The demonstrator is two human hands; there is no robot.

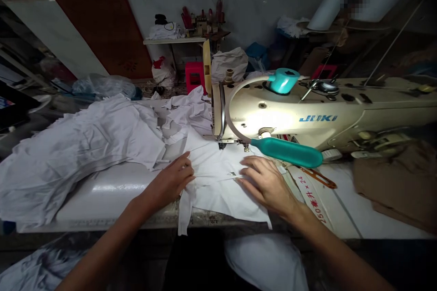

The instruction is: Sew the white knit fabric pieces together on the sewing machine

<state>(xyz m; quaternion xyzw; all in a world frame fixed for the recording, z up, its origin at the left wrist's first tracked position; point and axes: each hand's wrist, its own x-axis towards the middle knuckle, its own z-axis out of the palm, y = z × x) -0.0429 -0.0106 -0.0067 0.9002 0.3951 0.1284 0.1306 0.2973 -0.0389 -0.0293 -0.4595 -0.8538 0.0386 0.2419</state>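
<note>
A piece of white fabric lies under the needle area of the cream sewing machine, its lower edge hanging over the table's front. My left hand is closed on the fabric's left side, fingertips and thumb gathered at a fold. Over on the right, my right hand rests on the same cloth with fingers stretched and apart. A small dark mark or opening, which I cannot make out, shows near its fingertips. The machine's needle and presser foot are partly hidden behind the green lamp head.
Left of my hands, a large heap of white fabric pieces covers the table. Orange-handled thread snips lie to the right, by a white board with red writing and folded brown cloth. Behind stands a red stool.
</note>
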